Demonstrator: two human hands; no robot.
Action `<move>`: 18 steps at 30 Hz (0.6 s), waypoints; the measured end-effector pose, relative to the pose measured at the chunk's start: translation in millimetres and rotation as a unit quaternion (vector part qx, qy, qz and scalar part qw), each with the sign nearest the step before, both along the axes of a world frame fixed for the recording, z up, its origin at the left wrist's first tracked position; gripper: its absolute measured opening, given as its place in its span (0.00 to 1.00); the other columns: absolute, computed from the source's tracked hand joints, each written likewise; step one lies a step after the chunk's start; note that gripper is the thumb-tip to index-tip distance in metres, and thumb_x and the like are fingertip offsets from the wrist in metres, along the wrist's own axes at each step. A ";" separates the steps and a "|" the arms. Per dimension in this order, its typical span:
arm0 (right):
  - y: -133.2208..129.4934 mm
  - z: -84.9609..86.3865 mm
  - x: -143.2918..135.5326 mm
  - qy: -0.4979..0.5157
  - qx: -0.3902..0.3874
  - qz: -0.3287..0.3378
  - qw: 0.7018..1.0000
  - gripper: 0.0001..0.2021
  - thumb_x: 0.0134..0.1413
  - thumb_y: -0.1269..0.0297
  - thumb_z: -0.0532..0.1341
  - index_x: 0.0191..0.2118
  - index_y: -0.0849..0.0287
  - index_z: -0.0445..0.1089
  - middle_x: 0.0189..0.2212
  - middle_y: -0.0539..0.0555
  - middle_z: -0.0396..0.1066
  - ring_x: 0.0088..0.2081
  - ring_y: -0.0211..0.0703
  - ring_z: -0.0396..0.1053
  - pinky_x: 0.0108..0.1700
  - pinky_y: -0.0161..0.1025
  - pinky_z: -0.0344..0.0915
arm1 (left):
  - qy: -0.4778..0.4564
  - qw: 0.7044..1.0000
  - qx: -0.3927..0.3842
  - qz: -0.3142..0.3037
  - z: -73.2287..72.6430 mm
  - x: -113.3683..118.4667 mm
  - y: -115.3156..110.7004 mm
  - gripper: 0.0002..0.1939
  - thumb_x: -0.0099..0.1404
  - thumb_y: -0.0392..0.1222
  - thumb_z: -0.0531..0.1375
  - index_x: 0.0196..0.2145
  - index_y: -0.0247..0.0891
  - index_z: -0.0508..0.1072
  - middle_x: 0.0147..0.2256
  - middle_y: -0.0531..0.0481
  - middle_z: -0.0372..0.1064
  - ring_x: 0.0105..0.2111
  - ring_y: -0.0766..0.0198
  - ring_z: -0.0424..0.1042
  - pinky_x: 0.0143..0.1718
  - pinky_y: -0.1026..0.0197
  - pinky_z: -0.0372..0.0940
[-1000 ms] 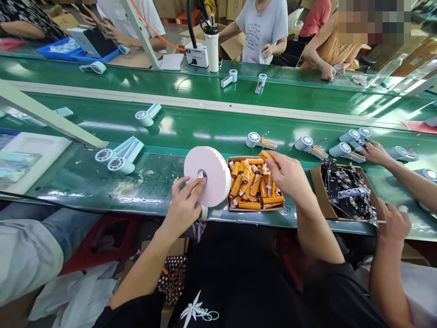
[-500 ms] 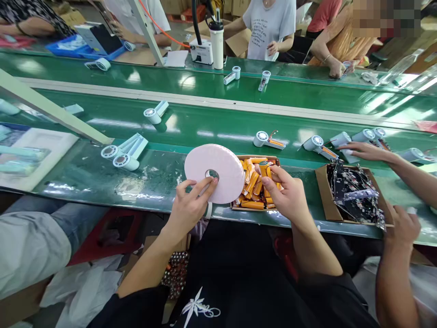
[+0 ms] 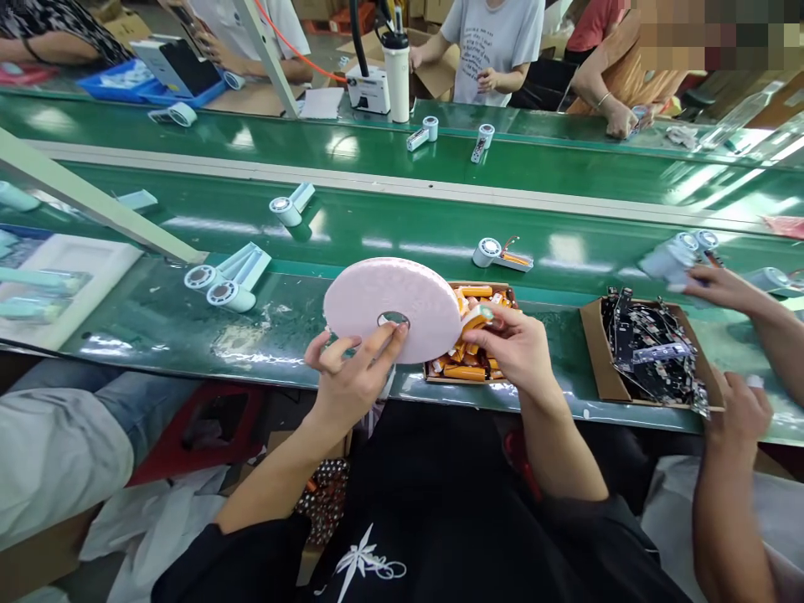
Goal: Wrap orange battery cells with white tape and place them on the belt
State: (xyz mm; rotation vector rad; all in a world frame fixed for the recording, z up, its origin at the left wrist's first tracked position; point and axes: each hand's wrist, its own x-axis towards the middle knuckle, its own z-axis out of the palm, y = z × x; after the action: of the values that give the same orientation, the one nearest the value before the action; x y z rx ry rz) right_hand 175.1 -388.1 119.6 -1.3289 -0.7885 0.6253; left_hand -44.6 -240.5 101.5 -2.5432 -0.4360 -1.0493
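l hand (image 3: 355, 368) pinches tape roll (image 3: 389, 289) at its center hole; r hand (image 3: 518, 347) pinches orange cell (image 3: 476, 319) w/ fingertips, over box (image 3: 468, 378).

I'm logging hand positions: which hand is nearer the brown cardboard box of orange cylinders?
Right: the right hand is at the right edge of the box; the left hand is left of it, at the pale pink round roll.

Bright overhead light glares off the green belt (image 3: 389, 219); edges look stretched.
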 end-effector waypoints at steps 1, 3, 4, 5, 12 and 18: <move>6.6 -4.5 -9.6 0.045 0.052 -0.048 0.997 0.19 0.51 0.55 0.80 0.46 0.54 0.79 0.39 0.51 0.82 0.40 0.48 0.81 0.44 0.40 0.80 | -0.016 1.000 0.004 0.014 -1.2 4.5 -6.4 0.30 0.67 0.40 0.69 0.66 0.48 0.72 0.47 0.49 0.80 0.46 0.49 0.58 0.58 0.42 0.54; 20.0 -13.6 -29.0 0.134 0.140 -0.134 0.972 0.19 0.53 0.53 0.78 0.46 0.53 0.75 0.43 0.53 0.82 0.46 0.49 0.81 0.47 0.43 0.81 | -0.048 0.998 -0.005 0.036 -5.2 14.1 -22.3 0.33 0.67 0.48 0.70 0.67 0.42 0.70 0.45 0.44 0.79 0.45 0.48 0.59 0.55 0.42 0.54; 25.1 -16.6 -34.8 0.167 0.169 -0.159 0.958 0.19 0.54 0.53 0.78 0.45 0.53 0.73 0.43 0.53 0.81 0.47 0.50 0.81 0.48 0.44 0.81 | -0.060 0.997 -0.017 0.041 -7.9 17.9 -30.5 0.36 0.67 0.50 0.70 0.68 0.40 0.69 0.44 0.41 0.77 0.45 0.47 0.59 0.54 0.43 0.55; 28.0 -17.6 -35.3 0.185 0.180 -0.162 0.952 0.19 0.54 0.54 0.78 0.44 0.53 0.72 0.43 0.53 0.81 0.48 0.50 0.81 0.48 0.45 0.81 | -0.063 0.997 -0.037 0.041 -11.1 19.8 -37.6 0.38 0.66 0.51 0.70 0.69 0.38 0.68 0.43 0.39 0.76 0.45 0.47 0.59 0.52 0.44 0.56; -34.3 16.5 93.1 0.006 0.265 -0.313 0.912 0.18 0.44 0.56 0.80 0.39 0.50 0.77 0.39 0.52 0.79 0.40 0.43 0.81 0.43 0.36 0.80 | 0.126 0.963 -0.238 0.028 -36.1 -35.8 14.9 0.37 0.61 0.44 0.72 0.67 0.47 0.71 0.52 0.42 0.75 0.53 0.45 0.63 0.57 0.42 0.59; -94.8 -23.8 95.4 -0.025 0.071 -0.361 0.930 0.27 0.36 0.56 0.80 0.44 0.44 0.71 0.30 0.52 0.77 0.38 0.64 0.82 0.40 0.62 0.82 | 0.153 0.872 -0.457 0.081 -27.8 -34.0 150.2 0.33 0.60 0.51 0.72 0.62 0.45 0.75 0.63 0.48 0.71 0.64 0.47 0.63 0.68 0.47 0.58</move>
State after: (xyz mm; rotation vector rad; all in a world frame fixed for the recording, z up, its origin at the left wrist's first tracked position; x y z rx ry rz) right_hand 270.5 -482.9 95.8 -1.3819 -0.3244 -0.0516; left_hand -78.5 -90.4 73.8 -3.2953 -1.2667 -0.3656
